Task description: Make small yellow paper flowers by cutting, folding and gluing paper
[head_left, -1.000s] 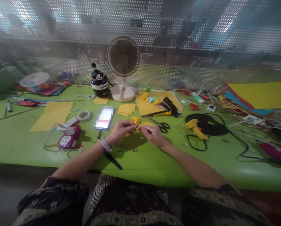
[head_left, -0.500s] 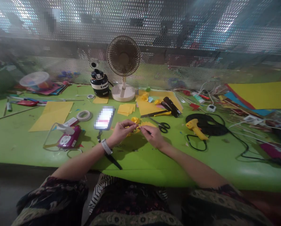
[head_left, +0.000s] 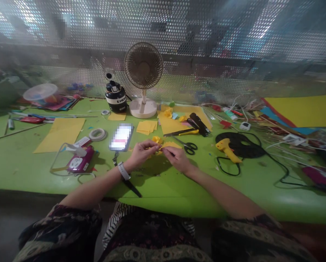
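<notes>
Nearby, scissors [head_left: 186, 145] beside right hand [head_left: 178, 159]

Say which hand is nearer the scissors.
Right. The right hand is just left of the scissors; the left hand is farther left, beyond the right hand.

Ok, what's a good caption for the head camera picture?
Both hands close together by yellow paper pieces at a green table, scissors nearby.
</notes>
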Demonstrator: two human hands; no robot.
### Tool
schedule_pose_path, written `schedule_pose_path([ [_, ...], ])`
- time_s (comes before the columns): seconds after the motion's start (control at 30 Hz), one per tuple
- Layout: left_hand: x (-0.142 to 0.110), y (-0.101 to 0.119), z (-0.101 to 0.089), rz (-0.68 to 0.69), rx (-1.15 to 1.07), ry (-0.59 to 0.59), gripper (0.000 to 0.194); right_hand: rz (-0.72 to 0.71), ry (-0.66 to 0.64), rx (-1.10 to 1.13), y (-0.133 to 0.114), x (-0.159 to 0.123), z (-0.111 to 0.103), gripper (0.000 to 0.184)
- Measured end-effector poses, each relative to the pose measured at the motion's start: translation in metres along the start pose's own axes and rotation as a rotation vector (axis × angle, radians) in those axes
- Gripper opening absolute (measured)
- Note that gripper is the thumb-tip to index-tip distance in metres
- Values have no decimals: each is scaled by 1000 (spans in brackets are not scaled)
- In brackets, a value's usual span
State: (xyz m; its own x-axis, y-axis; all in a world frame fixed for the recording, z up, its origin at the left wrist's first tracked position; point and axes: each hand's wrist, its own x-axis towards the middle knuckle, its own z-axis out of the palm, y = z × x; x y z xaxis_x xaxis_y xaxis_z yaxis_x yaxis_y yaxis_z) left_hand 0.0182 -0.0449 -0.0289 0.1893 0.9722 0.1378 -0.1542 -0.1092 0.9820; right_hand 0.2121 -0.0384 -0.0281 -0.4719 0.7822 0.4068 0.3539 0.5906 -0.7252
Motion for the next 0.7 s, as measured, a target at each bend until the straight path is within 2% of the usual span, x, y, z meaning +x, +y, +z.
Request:
schedule_pose_path([
  [0.33, 0, 1, 2, 15, -12, 7, 25, 72, -78, 47, 2, -1, 0, 50],
  [0.7, 0, 0, 1, 57, -18, -25, 22, 8, -21, 57, 2, 0, 0, 41],
])
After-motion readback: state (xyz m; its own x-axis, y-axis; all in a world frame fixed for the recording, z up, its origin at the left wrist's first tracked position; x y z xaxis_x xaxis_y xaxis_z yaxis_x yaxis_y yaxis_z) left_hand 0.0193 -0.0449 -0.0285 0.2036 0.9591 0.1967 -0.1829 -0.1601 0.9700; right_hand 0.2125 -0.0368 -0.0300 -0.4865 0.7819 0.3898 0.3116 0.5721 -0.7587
